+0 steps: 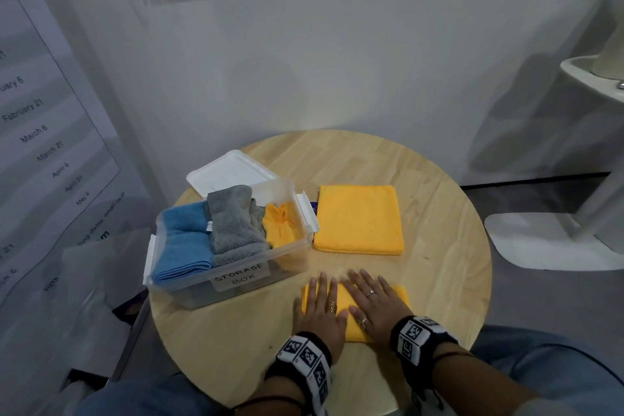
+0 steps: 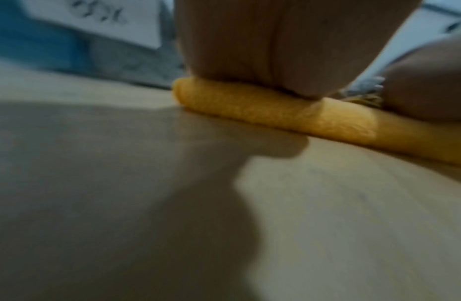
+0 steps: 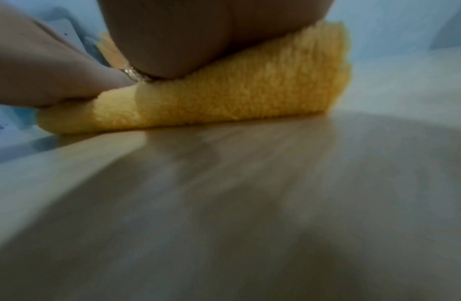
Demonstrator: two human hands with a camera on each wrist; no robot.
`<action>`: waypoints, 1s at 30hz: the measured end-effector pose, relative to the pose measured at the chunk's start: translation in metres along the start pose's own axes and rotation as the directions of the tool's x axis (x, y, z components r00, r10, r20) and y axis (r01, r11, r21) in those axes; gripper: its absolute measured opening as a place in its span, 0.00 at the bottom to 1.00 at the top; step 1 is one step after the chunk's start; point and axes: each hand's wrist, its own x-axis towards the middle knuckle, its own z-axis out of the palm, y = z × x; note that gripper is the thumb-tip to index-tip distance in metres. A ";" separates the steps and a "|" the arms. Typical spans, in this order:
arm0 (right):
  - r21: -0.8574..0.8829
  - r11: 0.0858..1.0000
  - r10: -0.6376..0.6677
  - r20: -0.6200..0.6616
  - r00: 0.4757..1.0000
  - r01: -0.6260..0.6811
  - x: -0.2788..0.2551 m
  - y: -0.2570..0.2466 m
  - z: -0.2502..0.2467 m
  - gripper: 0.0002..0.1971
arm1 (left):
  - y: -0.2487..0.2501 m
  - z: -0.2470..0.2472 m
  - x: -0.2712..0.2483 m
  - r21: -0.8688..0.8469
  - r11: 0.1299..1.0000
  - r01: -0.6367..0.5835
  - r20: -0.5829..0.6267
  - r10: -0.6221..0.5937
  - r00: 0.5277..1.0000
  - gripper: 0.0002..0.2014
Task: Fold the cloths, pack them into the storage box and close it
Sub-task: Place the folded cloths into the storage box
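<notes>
Cloth (image 1: 347, 317), yellow and folded small, lies flat on the table (image 1: 439, 199) under both palms; the left hand (image 1: 319, 309) and right hand (image 1: 374, 300) press it with straight, spread fingers, gripping nothing. Beyond the left fingertips stands the storage box (image 1: 233, 290); beyond the right ones, well apart, another folded yellow cloth (image 1: 359, 218). I'd smooth outward from the middle, flatten the puffy fold, then pinch both ends so it stays square.
</notes>
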 end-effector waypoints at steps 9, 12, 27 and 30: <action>-0.027 0.997 0.081 0.212 0.974 -0.077 -0.008 0.007 -0.040 0.41 | -0.017 -0.039 0.003 -0.007 0.952 0.307 0.299 -0.291 0.909 0.40; -0.043 0.990 0.143 0.289 0.947 -0.136 -0.001 -0.005 -0.058 0.38 | -0.008 -0.052 0.004 -0.139 0.962 0.235 0.254 -0.195 0.947 0.31; 0.778 0.616 -0.099 -0.081 0.992 0.125 0.021 -0.084 -0.182 0.26 | -0.070 -0.286 0.101 -0.270 0.959 -0.080 -0.121 0.049 0.991 0.20; 0.571 0.812 -0.068 -0.112 0.991 0.120 0.059 -0.099 -0.176 0.19 | -0.092 -0.282 0.141 -0.034 0.993 -0.110 0.002 0.110 0.994 0.11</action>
